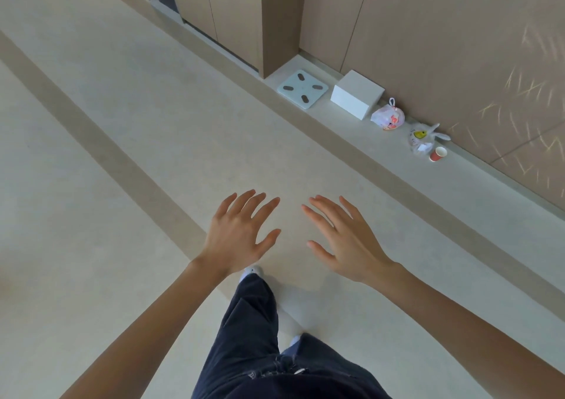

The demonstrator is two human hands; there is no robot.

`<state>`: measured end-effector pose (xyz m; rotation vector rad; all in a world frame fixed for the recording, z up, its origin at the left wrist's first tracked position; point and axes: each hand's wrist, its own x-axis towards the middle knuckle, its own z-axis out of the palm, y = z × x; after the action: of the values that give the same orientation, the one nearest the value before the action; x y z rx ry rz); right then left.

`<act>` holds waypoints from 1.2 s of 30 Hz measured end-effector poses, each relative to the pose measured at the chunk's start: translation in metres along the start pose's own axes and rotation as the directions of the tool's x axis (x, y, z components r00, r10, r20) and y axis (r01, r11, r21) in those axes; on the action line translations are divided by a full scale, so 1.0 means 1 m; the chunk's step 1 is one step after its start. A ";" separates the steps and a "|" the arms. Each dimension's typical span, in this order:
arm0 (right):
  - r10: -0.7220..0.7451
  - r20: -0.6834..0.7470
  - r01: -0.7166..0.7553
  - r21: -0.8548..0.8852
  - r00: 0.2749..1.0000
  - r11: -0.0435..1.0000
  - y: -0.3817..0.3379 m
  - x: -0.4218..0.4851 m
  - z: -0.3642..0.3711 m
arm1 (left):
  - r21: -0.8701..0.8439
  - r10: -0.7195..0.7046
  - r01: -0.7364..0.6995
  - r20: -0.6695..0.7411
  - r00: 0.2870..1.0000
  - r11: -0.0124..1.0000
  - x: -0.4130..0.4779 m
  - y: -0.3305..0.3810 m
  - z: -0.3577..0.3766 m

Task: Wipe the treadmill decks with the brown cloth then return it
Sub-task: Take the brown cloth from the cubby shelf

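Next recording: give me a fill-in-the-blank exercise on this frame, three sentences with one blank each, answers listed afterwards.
1. The left hand and the right hand are spread out over the floor and hold ____.
2. The white box stands ____ the bathroom scale and the knotted plastic bag.
3. The paper cup is ____ in colour.

Missing words: nothing; between; red.
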<state>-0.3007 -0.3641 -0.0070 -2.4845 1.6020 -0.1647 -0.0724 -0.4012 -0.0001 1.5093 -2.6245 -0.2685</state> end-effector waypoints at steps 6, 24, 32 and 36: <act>-0.014 -0.019 0.014 0.000 1.000 1.000 0.005 0.096 -0.011 | -0.005 0.000 0.000 0.006 1.000 1.000 0.062 -0.068 -0.024; -0.095 -0.017 0.094 -0.044 0.995 0.995 0.050 0.300 -0.005 | -0.005 -0.069 0.070 0.039 0.997 0.998 0.193 -0.211 -0.039; -0.135 -0.012 0.135 0.018 0.991 0.991 0.116 0.400 -0.015 | -0.019 -0.089 0.089 0.006 0.996 0.996 0.298 -0.248 -0.048; -0.179 -0.017 0.179 -0.003 0.984 0.984 0.152 0.461 -0.032 | -0.012 -0.096 0.096 -0.003 0.995 0.995 0.360 -0.269 -0.058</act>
<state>-0.2520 -0.8477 -0.0102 -2.6336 1.3824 -0.2093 -0.0159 -0.8506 0.0027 1.6326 -2.5463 -0.2889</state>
